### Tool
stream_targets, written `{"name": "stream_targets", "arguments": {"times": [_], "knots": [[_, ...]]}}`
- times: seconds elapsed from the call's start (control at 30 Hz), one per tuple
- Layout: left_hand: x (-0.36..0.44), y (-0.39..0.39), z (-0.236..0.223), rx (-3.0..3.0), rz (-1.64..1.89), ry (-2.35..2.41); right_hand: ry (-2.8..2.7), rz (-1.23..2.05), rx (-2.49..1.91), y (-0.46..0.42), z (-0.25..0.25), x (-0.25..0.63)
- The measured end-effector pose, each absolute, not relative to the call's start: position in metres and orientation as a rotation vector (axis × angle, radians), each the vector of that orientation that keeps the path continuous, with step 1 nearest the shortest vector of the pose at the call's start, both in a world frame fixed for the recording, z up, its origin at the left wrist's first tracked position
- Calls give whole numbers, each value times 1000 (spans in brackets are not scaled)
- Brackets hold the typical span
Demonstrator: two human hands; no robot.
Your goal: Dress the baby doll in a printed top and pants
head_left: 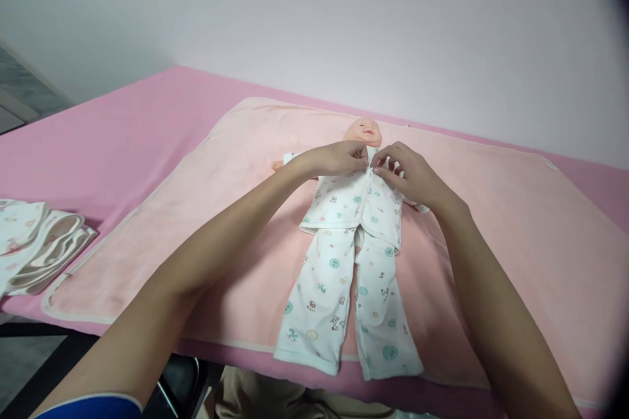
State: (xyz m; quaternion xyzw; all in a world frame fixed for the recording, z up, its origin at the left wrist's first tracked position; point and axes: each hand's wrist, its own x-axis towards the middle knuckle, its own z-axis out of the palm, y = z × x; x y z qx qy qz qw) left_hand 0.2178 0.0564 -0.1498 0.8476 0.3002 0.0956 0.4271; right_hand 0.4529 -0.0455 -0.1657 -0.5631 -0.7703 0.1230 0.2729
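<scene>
A baby doll [364, 131] lies on its back, dressed in a white printed jacket [339, 200] and matching trousers [319, 301]. At the jacket's neckline, my left hand [343, 157] pinches the front edge. Close beside it on the right, my right hand [405, 170] has thumb and fingers closed on the opposite front edge near the collar. The two hands almost meet over the doll's upper chest. Whatever fastening is between the fingertips is too small to make out. One doll hand [278, 165] shows past the left sleeve cuff.
A pale pink blanket [236, 163] lies under the doll on a pink-covered table [142, 105]. Folded printed cloths [44, 245] sit at the left edge. A white wall [314, 26] rises behind. Below the near edge is a dark chair [179, 380].
</scene>
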Motion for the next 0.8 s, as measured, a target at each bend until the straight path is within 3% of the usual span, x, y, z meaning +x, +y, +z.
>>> {"name": "stream_targets", "arguments": {"times": [0.23, 0.8], "knots": [[219, 55, -154, 2119, 287, 709, -1986, 325, -1392, -45, -168, 452], [222, 42, -151, 2103, 351, 686, -1529, 685, -1330, -35, -194, 451]]}}
